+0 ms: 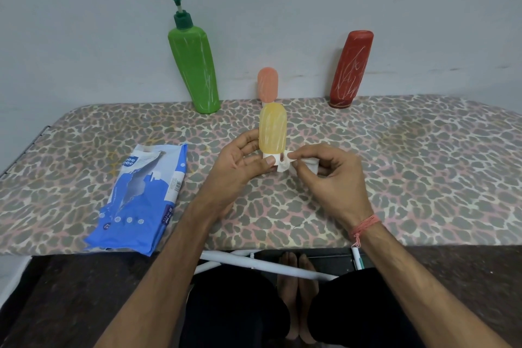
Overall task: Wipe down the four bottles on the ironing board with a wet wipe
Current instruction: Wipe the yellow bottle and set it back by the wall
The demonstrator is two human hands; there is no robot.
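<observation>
My left hand [237, 167] grips a small yellow bottle [272, 130] upright by its white cap end, above the middle of the ironing board [409, 167]. My right hand [327, 175] pinches a crumpled white wet wipe [285, 164] against the bottle's white cap. A tall green pump bottle [195, 68] stands at the back left. Behind the yellow one stands a small pink-orange bottle [267, 85]. A red bottle [351, 68] stands at the back right, cap down.
A blue wet-wipe pack [141, 200] lies on the board to the left of my hands, its flap torn open. A grey wall runs right behind the bottles. Below the board's near edge show white legs [254, 263] and my feet.
</observation>
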